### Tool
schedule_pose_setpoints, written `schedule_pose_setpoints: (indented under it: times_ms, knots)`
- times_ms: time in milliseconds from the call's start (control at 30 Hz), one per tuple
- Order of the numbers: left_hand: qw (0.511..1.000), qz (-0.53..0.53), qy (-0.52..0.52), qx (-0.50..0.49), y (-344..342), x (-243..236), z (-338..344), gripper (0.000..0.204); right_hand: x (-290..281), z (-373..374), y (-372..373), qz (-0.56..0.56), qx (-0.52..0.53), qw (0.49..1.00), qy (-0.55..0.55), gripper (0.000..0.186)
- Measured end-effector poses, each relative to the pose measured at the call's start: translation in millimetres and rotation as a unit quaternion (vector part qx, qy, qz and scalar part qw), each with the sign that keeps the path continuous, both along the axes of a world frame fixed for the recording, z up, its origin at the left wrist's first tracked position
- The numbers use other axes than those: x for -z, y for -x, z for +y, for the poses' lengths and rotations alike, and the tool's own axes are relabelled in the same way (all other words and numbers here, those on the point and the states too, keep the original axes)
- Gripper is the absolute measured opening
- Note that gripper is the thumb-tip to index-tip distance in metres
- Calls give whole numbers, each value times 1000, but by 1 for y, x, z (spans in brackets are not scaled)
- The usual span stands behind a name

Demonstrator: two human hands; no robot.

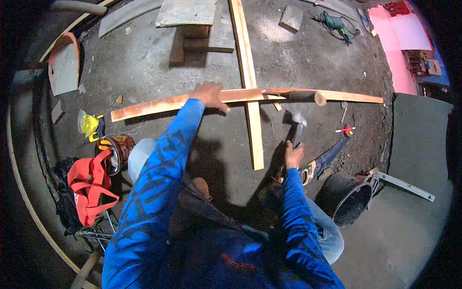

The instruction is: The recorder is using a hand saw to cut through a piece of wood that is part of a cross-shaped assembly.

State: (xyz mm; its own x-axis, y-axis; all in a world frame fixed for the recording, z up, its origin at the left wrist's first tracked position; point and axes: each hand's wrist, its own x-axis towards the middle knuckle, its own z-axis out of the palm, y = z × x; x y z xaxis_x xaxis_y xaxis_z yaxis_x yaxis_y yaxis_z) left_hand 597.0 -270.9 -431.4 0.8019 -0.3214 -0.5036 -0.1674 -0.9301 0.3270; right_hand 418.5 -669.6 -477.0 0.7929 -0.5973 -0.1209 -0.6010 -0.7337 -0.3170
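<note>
My left hand (209,95) grips a long wooden board (154,107) from above, its thumb on the near side. The board lies crosswise over a second, narrower wooden board (255,139) that runs away from me. Just right of the crossing, a short round log (308,98) lies along the crosswise timber. My right hand (294,155) is closed round the handle of a hammer (299,120), whose pale head points away from me, short of the log. A handsaw (332,152) lies on the ground just right of that hand.
A black bucket (344,200) and a spirit level (406,187) are at right. A red strap bag (91,185) and a brown can (118,147) stand by my left leg. Farther off are a green power drill (337,24), a block (290,19) and a low slab stand (185,13).
</note>
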Motion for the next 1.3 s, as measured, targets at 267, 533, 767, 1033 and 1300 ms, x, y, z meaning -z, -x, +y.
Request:
schedule_pose_setpoints:
  times_ms: [267,533,767,1033,1300]
  knots:
    - [998,-44,36,4,5,19,-4,52,-237,54,-164,-111,-225,915,-315,61]
    - [981,-196,-1,7,61,14,-21,54,-110,73,-38,148,-258,954,-45,54]
    - [996,-47,51,54,29,12,-23,81,-28,48,26,188,-13,888,-420,51]
    - [999,42,25,-7,28,3,-40,75,-82,65,-1,179,-116,941,-264,53]
    - [995,64,42,-56,49,24,-47,73,-106,66,-23,219,-145,947,-186,50]
